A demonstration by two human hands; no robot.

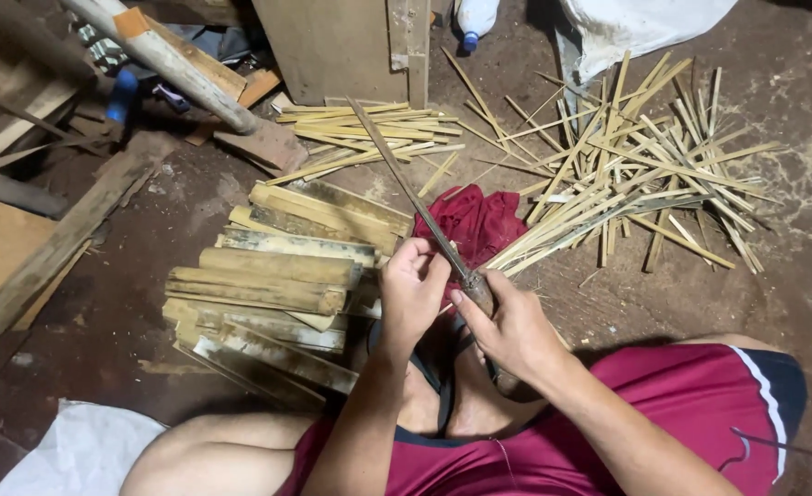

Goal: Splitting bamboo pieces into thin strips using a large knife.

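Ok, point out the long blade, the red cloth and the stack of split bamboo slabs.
long blade [406, 188], head view, middle of the blade's length.
red cloth [479, 225], head view, centre of the crumpled fabric.
stack of split bamboo slabs [273, 285], head view, a slab mid-stack.

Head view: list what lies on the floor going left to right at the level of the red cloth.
Wooden plank → stack of split bamboo slabs → left hand → red cloth → scattered pile of thin bamboo strips.
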